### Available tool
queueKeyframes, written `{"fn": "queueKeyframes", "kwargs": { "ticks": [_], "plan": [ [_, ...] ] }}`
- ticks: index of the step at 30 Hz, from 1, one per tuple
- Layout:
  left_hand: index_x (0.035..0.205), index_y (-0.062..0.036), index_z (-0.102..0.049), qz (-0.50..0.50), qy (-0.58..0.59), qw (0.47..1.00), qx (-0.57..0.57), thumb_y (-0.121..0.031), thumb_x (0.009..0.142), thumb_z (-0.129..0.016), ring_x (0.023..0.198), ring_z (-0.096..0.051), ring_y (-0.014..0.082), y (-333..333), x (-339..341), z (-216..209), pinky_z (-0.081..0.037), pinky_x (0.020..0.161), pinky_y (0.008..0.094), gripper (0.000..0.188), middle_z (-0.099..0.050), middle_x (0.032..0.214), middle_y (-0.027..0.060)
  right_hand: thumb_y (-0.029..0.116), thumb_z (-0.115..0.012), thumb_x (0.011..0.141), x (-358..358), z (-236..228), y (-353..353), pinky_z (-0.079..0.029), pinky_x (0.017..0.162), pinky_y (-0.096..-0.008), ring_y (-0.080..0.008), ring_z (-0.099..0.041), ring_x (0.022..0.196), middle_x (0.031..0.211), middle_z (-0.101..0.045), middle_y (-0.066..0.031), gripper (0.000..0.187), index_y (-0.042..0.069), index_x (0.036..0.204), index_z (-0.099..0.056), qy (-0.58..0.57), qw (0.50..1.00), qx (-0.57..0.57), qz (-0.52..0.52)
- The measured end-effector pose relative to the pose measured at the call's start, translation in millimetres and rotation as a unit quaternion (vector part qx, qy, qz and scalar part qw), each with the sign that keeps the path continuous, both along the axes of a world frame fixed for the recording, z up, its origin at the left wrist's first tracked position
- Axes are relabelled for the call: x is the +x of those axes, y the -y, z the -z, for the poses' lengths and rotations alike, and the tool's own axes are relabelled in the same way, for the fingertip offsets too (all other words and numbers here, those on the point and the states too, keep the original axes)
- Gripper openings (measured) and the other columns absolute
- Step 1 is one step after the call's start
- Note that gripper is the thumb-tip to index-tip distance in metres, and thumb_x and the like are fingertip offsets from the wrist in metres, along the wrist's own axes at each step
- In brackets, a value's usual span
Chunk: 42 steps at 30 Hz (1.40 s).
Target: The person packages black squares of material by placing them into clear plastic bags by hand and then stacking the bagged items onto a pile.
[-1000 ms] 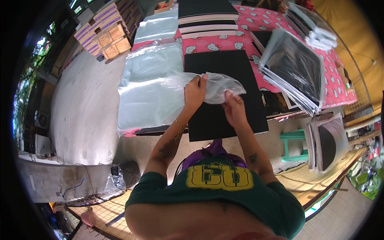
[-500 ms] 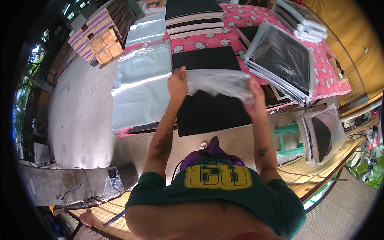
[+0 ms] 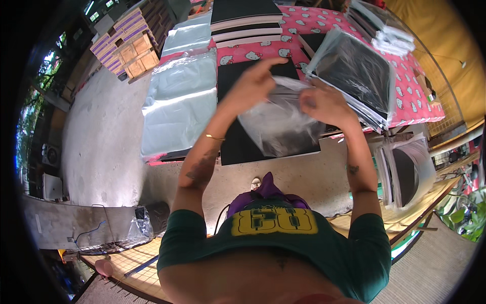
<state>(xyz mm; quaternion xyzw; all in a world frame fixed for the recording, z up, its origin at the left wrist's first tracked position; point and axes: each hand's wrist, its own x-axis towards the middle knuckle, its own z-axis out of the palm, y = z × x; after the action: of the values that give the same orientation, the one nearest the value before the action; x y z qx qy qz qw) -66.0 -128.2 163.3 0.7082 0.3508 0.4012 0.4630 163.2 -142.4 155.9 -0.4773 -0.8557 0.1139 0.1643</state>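
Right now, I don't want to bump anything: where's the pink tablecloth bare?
Pink cloth shows between black stack and bagged boards, and right of those. Crowded: left, under plastic sheets; centre, with left hand, right hand and clear bag over black board.

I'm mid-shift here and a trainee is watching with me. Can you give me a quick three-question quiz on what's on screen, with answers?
1. True or false: in this view, the clear plastic bag overlaps part of the black panel in front of the person.
2. What is the main colour of the patterned table cover?
A) yellow
B) pink
C) green
3. Fill in the blank: the ____ hand is nearer the stack of plastic-wrapped black panels.

Key:
1. True.
2. B.
3. The right hand.
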Motion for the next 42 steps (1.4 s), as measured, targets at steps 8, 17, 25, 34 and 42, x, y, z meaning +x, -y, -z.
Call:
{"fn": "queueKeyframes", "kwargs": {
  "ticks": [8, 17, 25, 34, 42],
  "plan": [
    [0.111, -0.0084, -0.058, -0.259, -0.473, 0.783, 0.309, -0.007, 0.081, -0.051, 0.095, -0.054, 0.0302, -26, -82, 26, -0.047, 0.074, 0.0381, 0.030, -0.054, 0.107, 0.0150, 0.004, -0.056, 0.074, 67, 56, -43, -0.049, 0.073, -0.0439, -0.0376, -0.060, 0.085, 0.098, -0.055, -0.0176, 0.033, 0.011, 0.107, -0.059, 0.094, 0.973, 0.131, 0.167],
    [0.111, -0.0048, -0.057, -0.322, -0.528, 0.678, 0.399, -0.019, 0.076, -0.062, 0.110, -0.045, 0.0347, 12, -108, 34, -0.034, 0.095, 0.0495, 0.038, -0.045, 0.125, 0.0191, 0.025, -0.056, 0.082, 79, 47, -5, -0.047, 0.077, -0.0474, -0.0389, -0.057, 0.094, 0.107, -0.055, -0.0246, 0.070, 0.000, 0.138, -0.024, 0.165, 0.961, 0.085, 0.203],
    [0.068, 0.0002, -0.065, -0.105, -0.416, 0.884, 0.186, -0.034, 0.072, -0.065, 0.131, -0.029, 0.0344, 68, -148, 47, -0.021, 0.106, 0.0519, 0.034, -0.044, 0.130, 0.0188, 0.042, -0.066, 0.075, 112, 78, 17, -0.046, 0.080, -0.0400, -0.0328, -0.059, 0.089, 0.096, -0.061, -0.0215, 0.048, 0.006, 0.106, -0.060, 0.205, 0.962, -0.179, 0.002],
    [0.121, -0.0057, -0.046, -0.032, 0.348, 0.937, 0.032, -0.030, 0.094, -0.046, 0.072, -0.062, 0.0152, 85, -112, -11, -0.054, 0.059, 0.0300, 0.036, -0.060, 0.090, 0.0061, 0.040, -0.058, 0.084, 86, 38, 14, -0.050, 0.070, -0.0356, -0.0222, -0.063, 0.079, 0.098, -0.063, -0.0141, 0.044, -0.001, 0.101, -0.059, -0.343, 0.740, -0.457, -0.355],
    [0.109, -0.0024, -0.054, 0.253, -0.285, 0.923, 0.057, -0.040, 0.093, -0.047, 0.065, -0.062, 0.0156, 74, -118, 12, -0.051, 0.055, 0.0275, 0.041, -0.063, 0.083, 0.0077, 0.036, -0.060, 0.084, 95, 68, 10, -0.049, 0.079, -0.0301, -0.0182, -0.061, 0.089, 0.108, -0.060, -0.0121, 0.050, -0.001, 0.117, -0.054, -0.655, 0.553, -0.513, -0.055]
  ]
}}
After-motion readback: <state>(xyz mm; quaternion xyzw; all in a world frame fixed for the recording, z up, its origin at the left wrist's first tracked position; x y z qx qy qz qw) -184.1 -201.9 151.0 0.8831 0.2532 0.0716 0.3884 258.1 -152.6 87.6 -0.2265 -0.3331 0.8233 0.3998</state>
